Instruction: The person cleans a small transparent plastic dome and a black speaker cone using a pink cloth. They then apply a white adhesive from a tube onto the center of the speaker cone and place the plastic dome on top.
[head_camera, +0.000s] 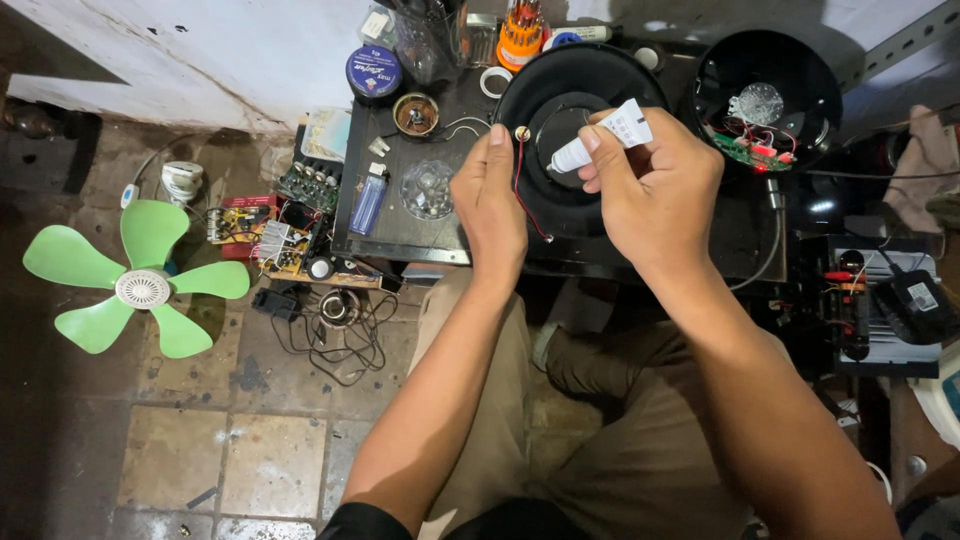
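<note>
Head view: small white squeeze tube (600, 138), nozzle aimed down-left, is pinched in the right hand (650, 185) over a round black plastic speaker housing (575, 140). Just left of that grip, the left hand (490, 195) pinches a thin red wire (520, 185).

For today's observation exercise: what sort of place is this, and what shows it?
Probably a small electronics repair workshop: bare green circuit boards with wires on the floor, a green plastic fan blade, and an opened black round housing on the dark worktable.
</note>
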